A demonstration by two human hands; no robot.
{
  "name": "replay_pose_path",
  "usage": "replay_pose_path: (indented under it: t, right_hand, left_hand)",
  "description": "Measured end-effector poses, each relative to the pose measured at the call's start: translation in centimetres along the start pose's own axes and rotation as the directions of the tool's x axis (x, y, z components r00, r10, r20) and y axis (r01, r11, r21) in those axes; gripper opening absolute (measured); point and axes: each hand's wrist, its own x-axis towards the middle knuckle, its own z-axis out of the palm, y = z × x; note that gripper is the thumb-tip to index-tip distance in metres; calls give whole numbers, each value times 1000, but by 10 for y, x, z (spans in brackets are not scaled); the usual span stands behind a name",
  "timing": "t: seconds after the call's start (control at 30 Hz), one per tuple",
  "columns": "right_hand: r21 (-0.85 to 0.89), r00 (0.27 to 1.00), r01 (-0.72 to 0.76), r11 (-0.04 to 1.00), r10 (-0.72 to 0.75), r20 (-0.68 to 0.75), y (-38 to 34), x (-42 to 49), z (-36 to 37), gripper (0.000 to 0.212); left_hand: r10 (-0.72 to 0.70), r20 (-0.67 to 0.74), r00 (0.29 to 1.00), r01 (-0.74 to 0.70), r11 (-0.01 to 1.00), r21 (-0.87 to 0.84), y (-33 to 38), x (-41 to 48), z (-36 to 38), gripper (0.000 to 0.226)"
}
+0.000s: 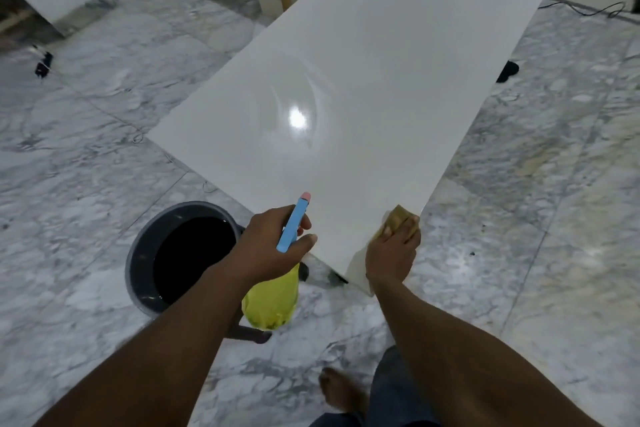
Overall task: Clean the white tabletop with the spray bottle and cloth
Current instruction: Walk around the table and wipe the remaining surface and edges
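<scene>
Our bare foot (341,392) stands on the marble floor (104,166), nearest us. Our left hand (273,246) grips the spray bottle (273,302) by its neck at the white tabletop's (363,80) near edge, nozzle pointing far. Our right hand (393,253) presses the cloth (398,220) onto the near right corner, fingers bent over it. Left of the bottle sits a dark bucket (145,253).

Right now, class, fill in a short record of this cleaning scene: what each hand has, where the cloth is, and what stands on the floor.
left hand: grips the spray bottle, nozzle pointing over the tabletop
right hand: holds the cloth
cloth position: on the tabletop's near corner
floor: dark bucket beside the table, left of both hands
</scene>
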Motion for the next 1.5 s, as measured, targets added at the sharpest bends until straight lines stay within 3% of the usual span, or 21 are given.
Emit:
replay_pose_path:
  t: [0.37, 0.53, 0.7, 0.8, 0.87, 0.97, 1.1, 1.27, 1.33, 1.4, 1.5]
  right_hand:
    - [-2, 999, 38, 999, -38, 17, 24, -99, 6, 62]
    - [-65, 982, 98, 993, -86, 170, 39, -140, -14, 67]
    - [-31, 956, 45, 998, -34, 291, 38, -136, -61, 40]
    - [54, 957, 5, 999, -21, 288, 32, -136, -81, 40]
    - [67, 961, 158, 985, -169, 217, 14, -119, -91, 34]
    - [-76, 900, 404, 912, -381, 213, -10, -81, -88, 34]
    - [-331, 826, 527, 783, -381, 416, -1, -80, -70, 35]
    - [-399, 804, 563, 724, -370, 465, -3, -104, -66, 50]
    - [-448, 838, 509, 735, -306, 451, -13, -127, -48, 32]
    - [-451, 872, 370, 812, -136, 469, -25, -142, -32, 8]
    - [-252, 859, 22, 968, 110, 500, -49, -170, -2, 29]
  left_hand:
    - [37, 23, 999, -36, 998, -48, -21, -49, 19, 14]
    - [9, -7, 1000, -9, 999, -51, -21, -66, 27, 16]
    - [-13, -29, 999, 12, 999, -33, -14, -89, 30, 15]
    - [-36, -17, 999, 35, 999, -40, -16, -98, 29, 13]
    - [-35, -59, 998, 33, 999, -36, -10, -100, 25, 13]
    - [-45, -87, 995, 42, 998, -43, -7, -108, 27, 14]
    - [-94, -55, 994, 92, 995, -42, -22, -136, 35, 17]
    - [-49, -75, 996, 47, 998, -36, -46, -135, 13, 14]
    - [-14, -63, 998, 12, 999, -32, -74, -139, -11, 13]
    - [6, -59, 998, -9, 999, -46, -97, -144, -27, 14]
    - [30, -42, 999, -32, 999, -37, -133, -155, -59, 16]
